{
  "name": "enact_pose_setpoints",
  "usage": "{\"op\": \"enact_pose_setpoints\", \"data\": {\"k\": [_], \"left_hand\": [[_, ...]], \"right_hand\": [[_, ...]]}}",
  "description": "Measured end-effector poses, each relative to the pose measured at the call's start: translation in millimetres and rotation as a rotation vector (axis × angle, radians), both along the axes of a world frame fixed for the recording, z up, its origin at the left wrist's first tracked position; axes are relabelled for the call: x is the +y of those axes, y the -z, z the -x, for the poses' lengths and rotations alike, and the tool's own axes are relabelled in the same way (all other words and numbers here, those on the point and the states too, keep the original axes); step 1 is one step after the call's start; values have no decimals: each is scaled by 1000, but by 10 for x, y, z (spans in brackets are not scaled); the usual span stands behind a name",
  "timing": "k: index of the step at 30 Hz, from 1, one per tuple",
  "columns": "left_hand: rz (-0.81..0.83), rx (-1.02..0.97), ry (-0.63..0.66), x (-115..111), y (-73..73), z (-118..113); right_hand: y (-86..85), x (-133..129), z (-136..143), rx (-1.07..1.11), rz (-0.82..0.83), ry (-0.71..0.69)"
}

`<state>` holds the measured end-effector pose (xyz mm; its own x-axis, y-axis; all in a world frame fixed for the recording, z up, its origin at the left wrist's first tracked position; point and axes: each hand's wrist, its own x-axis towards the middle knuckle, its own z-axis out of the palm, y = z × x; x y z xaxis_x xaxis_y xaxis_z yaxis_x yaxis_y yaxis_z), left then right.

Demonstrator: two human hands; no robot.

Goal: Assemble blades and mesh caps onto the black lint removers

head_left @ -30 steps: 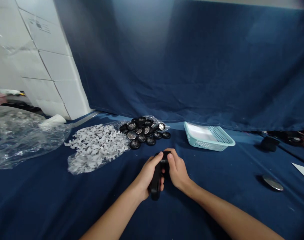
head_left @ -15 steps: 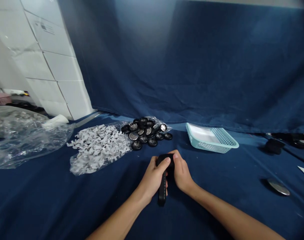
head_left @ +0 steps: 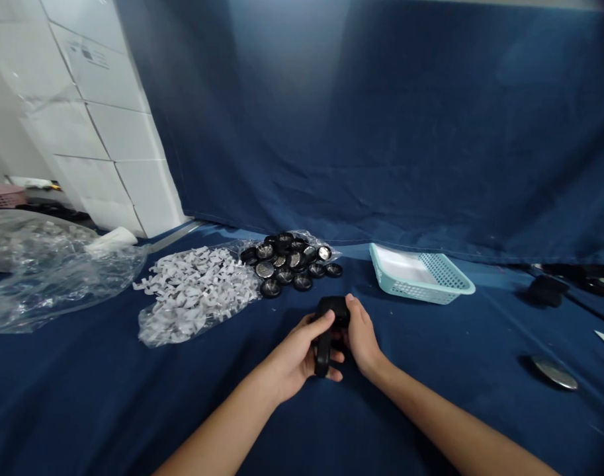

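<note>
Both hands hold a black object (head_left: 334,308) with a wide head and a narrower part hanging toward me. My left hand (head_left: 302,354) grips it from the left, thumb on the head and fingers behind the narrow part. On the right side of the head, my right hand (head_left: 364,334) is closed with its thumb along the edge; its other fingers are mostly hidden. Beyond them lies a pile of round black parts with shiny metallic faces (head_left: 284,261). Small light-grey plastic pieces (head_left: 197,291) are heaped on clear plastic to the left.
A light-turquoise basket (head_left: 421,291) with white sheets inside stands right of the pile. Farther right lies a shiny oval object (head_left: 554,372) near a black item (head_left: 547,291). A large clear bag (head_left: 48,277) is at the left, before stacked white boxes (head_left: 137,188).
The black object has tilted, and its narrow part reaches less far toward me. My left hand's fingers have spread a little behind it, and its thumb has shifted slightly left.
</note>
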<state>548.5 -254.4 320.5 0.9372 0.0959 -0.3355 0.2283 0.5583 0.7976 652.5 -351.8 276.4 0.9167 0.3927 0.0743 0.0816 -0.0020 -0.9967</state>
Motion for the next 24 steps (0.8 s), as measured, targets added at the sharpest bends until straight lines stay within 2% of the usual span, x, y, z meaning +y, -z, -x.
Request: {"op": "enact_pose_setpoints", "data": {"k": [3,9,13,19,24], "left_hand": [[-16,66,-16,19,16,-19],[344,96,-51,144,-3,-37],[426,69,-41,171,-22,-25],[487,112,103,126,-3,4],[591,75,237,71,37,22]], "right_hand": [[4,-2,-52,142,-53,-34],[-49,18,-113,177,-211,-219],[-64,0,-125,145,-283,-358],[-67,-50,-171,142,-332,-405],[-147,-92,-197,228,-481,-520]]}}
